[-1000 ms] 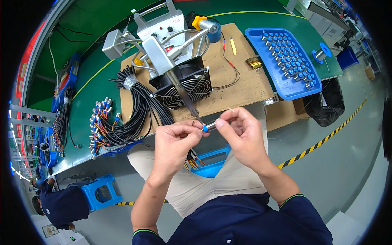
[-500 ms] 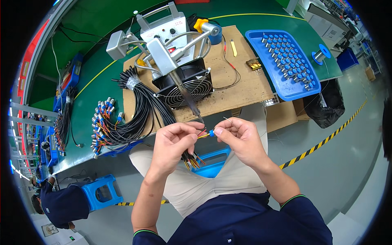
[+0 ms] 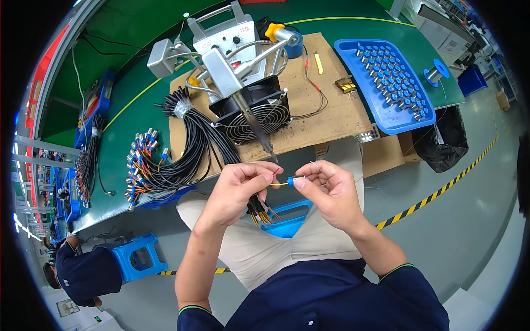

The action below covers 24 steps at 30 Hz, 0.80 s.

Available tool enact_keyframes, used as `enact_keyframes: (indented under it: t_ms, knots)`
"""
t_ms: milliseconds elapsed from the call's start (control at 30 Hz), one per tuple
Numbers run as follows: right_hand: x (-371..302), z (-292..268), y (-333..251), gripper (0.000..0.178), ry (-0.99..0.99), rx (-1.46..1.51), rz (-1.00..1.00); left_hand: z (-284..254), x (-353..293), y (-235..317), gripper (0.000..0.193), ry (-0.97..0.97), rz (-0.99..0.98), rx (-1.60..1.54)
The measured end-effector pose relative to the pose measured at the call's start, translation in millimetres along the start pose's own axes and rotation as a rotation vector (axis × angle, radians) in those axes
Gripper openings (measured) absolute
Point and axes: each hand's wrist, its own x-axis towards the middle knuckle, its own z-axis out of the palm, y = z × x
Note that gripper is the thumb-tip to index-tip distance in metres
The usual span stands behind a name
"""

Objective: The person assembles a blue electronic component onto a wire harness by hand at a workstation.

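Pinched between my right hand's [image 3: 332,197] thumb and fingers is a small blue-and-silver cylindrical connector [image 3: 292,181], lying sideways. A thin strand, probably solder wire [image 3: 314,164], pokes up from the same fingers. A yellow wire [image 3: 280,184] runs from the connector toward my left hand [image 3: 238,190]. Its thumb and forefinger are closed on a thin dark wire [image 3: 277,171], whose end points up near the soldering iron's [image 3: 255,127] tip. The iron hangs down in its stand, just above my left fingertips. Below my left hand dangle stripped, coloured cable ends [image 3: 259,214].
A fan [image 3: 251,116] and a soldering station [image 3: 226,38] stand on cardboard [image 3: 326,118]. Black cables [image 3: 190,124] lie left, ending in wired connectors [image 3: 144,160]. At right are a blue tray [image 3: 395,130] of connectors and a wire spool [image 3: 436,73]. A co-worker [image 3: 88,276] sits lower left.
My left fingertips have closed together around the dark wire, its end now near the iron tip. The connector has shifted slightly right and shows more of its silver end. The view has moved slightly.
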Motion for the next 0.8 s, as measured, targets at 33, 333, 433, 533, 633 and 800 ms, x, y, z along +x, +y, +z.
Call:
enact_keyframes:
  t_ms: [33,333,433,533,633,800]
  knots:
    - [-1.5,-0.9,1.2,0.022,0.006,-0.01,-0.016,0.7,0.6,-1.1,0.02,0.0,0.013,-0.048]
    - [-4.4,-6.2,7.0,0.021,0.022,-0.02,-0.054,-0.4,0.1,0.8,0.02,0.009,-0.013,-0.063]
    - [-5.8,-6.1,3.4,0.021,0.009,-0.078,-0.092,3.5,-1.4,0.7,0.019,0.003,-0.009,0.017]
    - [-2.9,-5.2,1.2,0.021,0.021,-0.123,-0.123,6.9,-3.2,0.7,0.018,-0.013,-0.039,0.114]
    - [2.4,-6.8,-2.6,0.02,0.042,-0.143,-0.123,11.3,-4.7,-1.3,0.018,-0.008,-0.035,0.151]
    - [3.6,-8.6,-10.2,0.019,0.023,-0.241,-0.14,2.5,-9.1,-11.7,0.022,-0.031,0.035,0.374]
